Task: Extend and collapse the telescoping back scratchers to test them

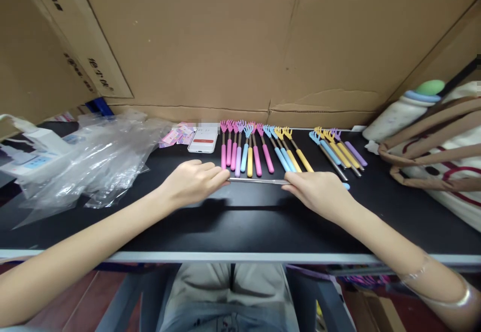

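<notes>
A telescopic back scratcher [259, 180] with a thin metal rod lies stretched sideways just above the black table [240, 221]. My left hand [193, 181] pinches its left end with closed fingers. My right hand [319, 190] is closed round its right end, where a blue handle tip pokes out past the knuckles. Behind the rod lies a row of several back scratchers [259, 149] with pink, blue, yellow and purple handles and claw heads pointing away from me. A smaller group of scratchers [338, 151] lies further right.
A white phone [203, 139] and pink paper slips [178, 135] lie behind my left hand. Crumpled clear plastic bags [93, 156] fill the left side. A cream tote bag [443, 161] and a white bottle [402, 111] stand at right. Cardboard [240, 41] walls the back.
</notes>
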Available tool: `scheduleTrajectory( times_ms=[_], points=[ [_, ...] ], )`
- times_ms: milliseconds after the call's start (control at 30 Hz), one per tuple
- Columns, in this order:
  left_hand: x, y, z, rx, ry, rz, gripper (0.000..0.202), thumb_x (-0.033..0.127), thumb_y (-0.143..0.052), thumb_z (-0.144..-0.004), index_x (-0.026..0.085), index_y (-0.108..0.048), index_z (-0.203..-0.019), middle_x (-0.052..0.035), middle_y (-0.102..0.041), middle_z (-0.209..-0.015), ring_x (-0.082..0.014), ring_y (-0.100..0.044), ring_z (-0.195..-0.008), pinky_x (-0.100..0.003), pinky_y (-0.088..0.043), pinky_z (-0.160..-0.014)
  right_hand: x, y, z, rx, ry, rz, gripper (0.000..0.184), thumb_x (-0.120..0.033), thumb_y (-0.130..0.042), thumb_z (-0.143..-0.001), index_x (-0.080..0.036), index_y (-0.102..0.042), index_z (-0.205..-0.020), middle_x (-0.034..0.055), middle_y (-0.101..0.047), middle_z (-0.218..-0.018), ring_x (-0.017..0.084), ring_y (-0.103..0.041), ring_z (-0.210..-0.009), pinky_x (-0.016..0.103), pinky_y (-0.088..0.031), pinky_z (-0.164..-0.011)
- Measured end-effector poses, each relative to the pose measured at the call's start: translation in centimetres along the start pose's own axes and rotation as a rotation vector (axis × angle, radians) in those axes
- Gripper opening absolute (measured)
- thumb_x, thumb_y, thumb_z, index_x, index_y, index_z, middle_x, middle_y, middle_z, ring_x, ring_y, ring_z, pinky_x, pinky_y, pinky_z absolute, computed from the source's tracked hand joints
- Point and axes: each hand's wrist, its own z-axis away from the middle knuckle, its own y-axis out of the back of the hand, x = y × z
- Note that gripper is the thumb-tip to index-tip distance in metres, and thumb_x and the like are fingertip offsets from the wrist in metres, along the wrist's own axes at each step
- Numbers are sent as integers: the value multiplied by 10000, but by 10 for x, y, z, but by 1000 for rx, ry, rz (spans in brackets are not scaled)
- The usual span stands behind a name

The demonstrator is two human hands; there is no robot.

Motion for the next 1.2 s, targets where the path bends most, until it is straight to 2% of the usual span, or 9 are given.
scheduleTrajectory(
  times_ms=[133, 267, 400, 600, 700, 833, 933, 1033, 1200],
  points=[
    [17, 7, -14, -11, 13, 66, 228, 213, -435, -926, 177, -487, -706, 33, -527, -543, -107, -514, -503, -256, -276, -489, -18, 4, -12, -3, 16, -85, 293, -331, -353, -959, -180, -502, -758, -14, -615, -595, 128, -584, -521, 253, -186, -463],
    [26, 6, -24, -16, 2, 94, 219, 204, -436, -919, 178, -469, -704, 28, -540, -557, -118, -534, -513, -265, -277, -488, -34, 2, -23, -2, 8, -108, 265, -334, -371, -954, -171, -523, -810, -8, -631, -615, 134, -587, -511, 267, -173, -465],
    [27, 1, -25, -5, 35, 115, 222, 217, -442, -920, 180, -469, -703, 32, -539, -555, -119, -541, -516, -266, -279, -488, -34, 1, -25, 34, 20, -95, 252, -335, -376, -953, -171, -535, -846, -9, -636, -614, 136, -585, -506, 272, -149, -468],
    [17, 0, -23, 19, -2, 125, 240, 280, -436, -931, 182, -506, -723, 32, -540, -562, -104, -532, -527, -249, -269, -487, -26, 6, -19, 31, 34, -70, 254, -322, -372, -957, -184, -544, -833, -12, -637, -633, 118, -585, -535, 272, -164, -471],
    [6, 3, -15, 16, -15, 97, 242, 290, -431, -934, 187, -530, -738, 34, -539, -566, -102, -519, -527, -242, -277, -495, -14, 8, -11, 47, 35, -39, 278, -325, -363, -960, -185, -537, -795, -14, -629, -625, 114, -588, -549, 261, -193, -476],
    [-19, 7, 9, -1, -30, -9, 261, 301, -438, -930, 202, -544, -713, 38, -535, -551, -107, -492, -509, -244, -295, -514, 17, 6, 11, 41, 24, 1, 353, -384, -326, -966, -190, -534, -757, -8, -614, -581, 117, -571, -514, 247, -224, -479],
    [-40, 10, 31, -8, -42, -105, 244, 304, -475, -915, 211, -550, -703, 37, -566, -580, -111, -509, -545, -242, -303, -533, 44, 3, 31, -10, 1, 7, 380, -412, -306, -965, -195, -547, -767, 1, -628, -605, 128, -582, -538, 244, -263, -500],
    [-58, 15, 50, -33, -58, -206, 256, 316, -496, -907, 208, -542, -680, 40, -577, -593, -111, -495, -553, -237, -296, -541, 66, 1, 49, -81, -80, 28, 369, -414, -319, -960, -198, -567, -791, 20, -652, -678, 141, -607, -634, 248, -313, -558],
    [-80, 18, 87, -151, 1, -253, 311, 348, -442, -935, 211, -555, -680, 34, -557, -591, -128, -454, -547, -243, -295, -570, 101, -8, 76, -129, -158, 81, 421, -442, -279, -954, -197, -582, -792, 64, -652, -742, 168, -593, -692, 264, -359, -615]
  ],
)
